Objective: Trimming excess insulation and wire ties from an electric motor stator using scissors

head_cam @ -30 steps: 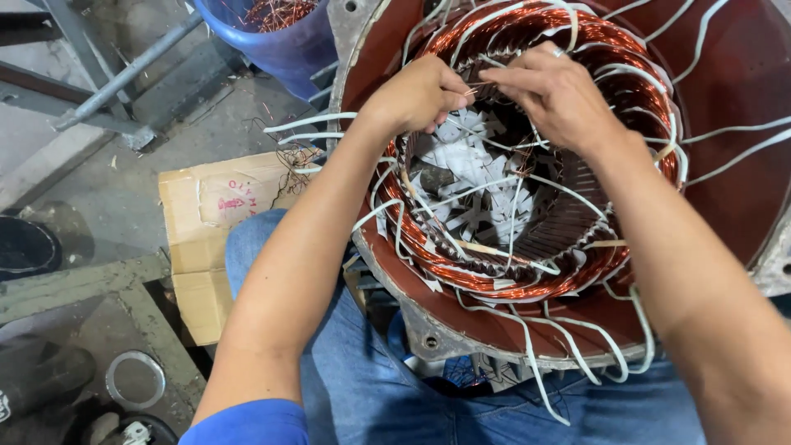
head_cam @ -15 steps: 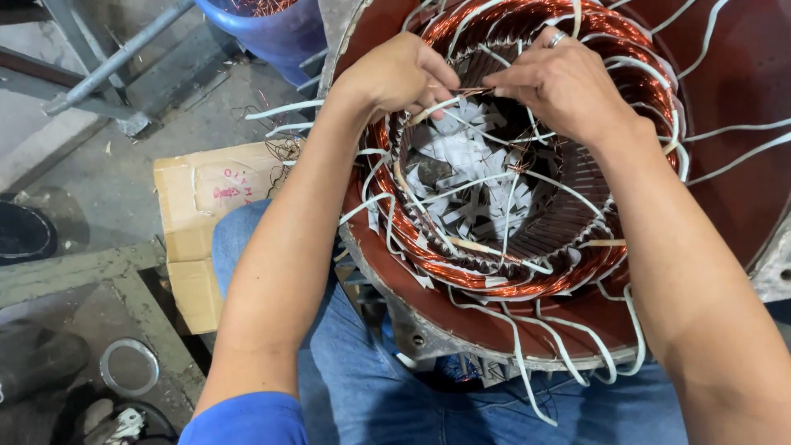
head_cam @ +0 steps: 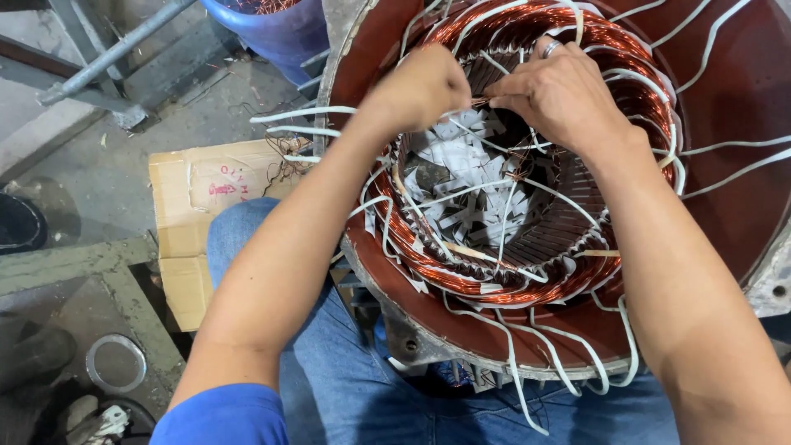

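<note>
A big motor stator (head_cam: 725, 206) with a dark red housing leans against my knees. A ring of copper winding (head_cam: 461, 280) runs round its bore, with white sleeved leads (head_cam: 511, 371) sticking out and white paper strips (head_cam: 470, 165) inside. My left hand (head_cam: 420, 86) and my right hand (head_cam: 560, 95) meet at the far side of the bore. Both pinch the same thin bundle of copper wire (head_cam: 480, 101) between fingertips. A ring shows on my right hand.
A flattened cardboard box (head_cam: 194, 222) lies on the concrete floor at the left. A blue bucket (head_cam: 272, 33) with copper scrap stands at the top. A grey metal pipe (head_cam: 115, 53) crosses the top left. A metal ring (head_cam: 115, 363) lies at lower left.
Both hands have stayed at the far side of the winding, shifting slightly as they work the wire. The view has drifted a little.
</note>
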